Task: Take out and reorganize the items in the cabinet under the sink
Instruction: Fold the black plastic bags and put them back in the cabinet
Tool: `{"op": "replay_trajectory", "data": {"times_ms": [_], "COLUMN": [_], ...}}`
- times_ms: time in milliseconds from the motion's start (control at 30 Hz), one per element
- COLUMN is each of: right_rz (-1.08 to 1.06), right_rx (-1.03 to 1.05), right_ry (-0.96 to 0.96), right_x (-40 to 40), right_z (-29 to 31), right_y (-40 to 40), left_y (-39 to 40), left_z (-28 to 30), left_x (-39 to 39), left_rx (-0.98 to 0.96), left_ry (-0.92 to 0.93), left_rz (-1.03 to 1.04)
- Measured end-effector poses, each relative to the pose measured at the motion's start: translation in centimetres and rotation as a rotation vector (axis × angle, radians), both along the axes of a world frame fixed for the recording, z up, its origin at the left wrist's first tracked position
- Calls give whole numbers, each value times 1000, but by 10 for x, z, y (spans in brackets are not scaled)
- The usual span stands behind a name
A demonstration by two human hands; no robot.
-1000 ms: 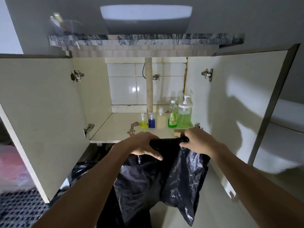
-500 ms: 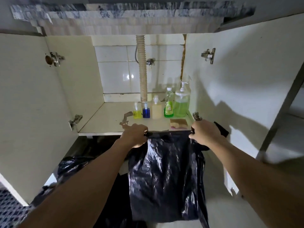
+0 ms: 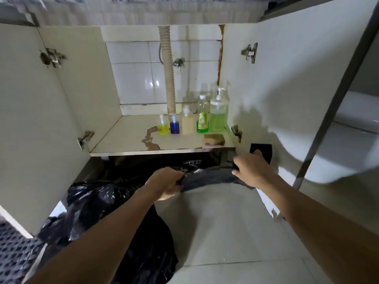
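Note:
Both hands hold a black plastic bag [image 3: 211,177] low over the floor, below the cabinet shelf [image 3: 127,140]. My left hand [image 3: 166,183] grips its left edge and my right hand [image 3: 252,171] grips its right edge; the bag stretches flat between them. On the shelf's right side stand a small yellow bottle [image 3: 163,128], a small blue bottle [image 3: 174,126], a beige bottle [image 3: 187,124], a green dish-soap bottle [image 3: 202,117] and a large green pump bottle [image 3: 218,113]. A sponge [image 3: 214,139] lies in front of them.
Both cabinet doors stand open, the left door [image 3: 30,119] and the right door [image 3: 287,89]. A corrugated drain hose [image 3: 169,74] runs down to the shelf. More crumpled black bags [image 3: 96,199] lie on the floor at left. A perforated mat [image 3: 14,253] is at bottom left.
My hands have dropped from shelf height to near the floor, and the bag that hung down between them now lies stretched flat. The camera has tilted down.

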State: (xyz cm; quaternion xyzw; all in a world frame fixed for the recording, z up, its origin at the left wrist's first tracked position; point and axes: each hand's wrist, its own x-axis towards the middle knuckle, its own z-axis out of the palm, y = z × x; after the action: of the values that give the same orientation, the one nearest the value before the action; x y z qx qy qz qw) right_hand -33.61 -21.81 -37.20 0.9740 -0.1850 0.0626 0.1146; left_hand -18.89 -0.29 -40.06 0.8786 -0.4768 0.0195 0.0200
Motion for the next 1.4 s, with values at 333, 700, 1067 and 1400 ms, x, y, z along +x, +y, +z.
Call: {"op": "replay_trajectory", "data": {"times_ms": [333,700,1067,1400], "right_rz": [-118,-250,-197,170], "right_rx": [94,162,333,715], "right_ry": [628,854,807,337], "right_x": [-49,-94,-38,103], "right_z": [-154,-226,-168,-107], "right_y": [31,44,71,172], "left_y": [12,32,24,87], "left_z": [-169,-228,-177,-19], "left_x": [-85,-124,-92,58], "left_rx": [368,583,578,245], "left_ry": [306,328,727,250], "left_rz": [-15,24,70,263]}}
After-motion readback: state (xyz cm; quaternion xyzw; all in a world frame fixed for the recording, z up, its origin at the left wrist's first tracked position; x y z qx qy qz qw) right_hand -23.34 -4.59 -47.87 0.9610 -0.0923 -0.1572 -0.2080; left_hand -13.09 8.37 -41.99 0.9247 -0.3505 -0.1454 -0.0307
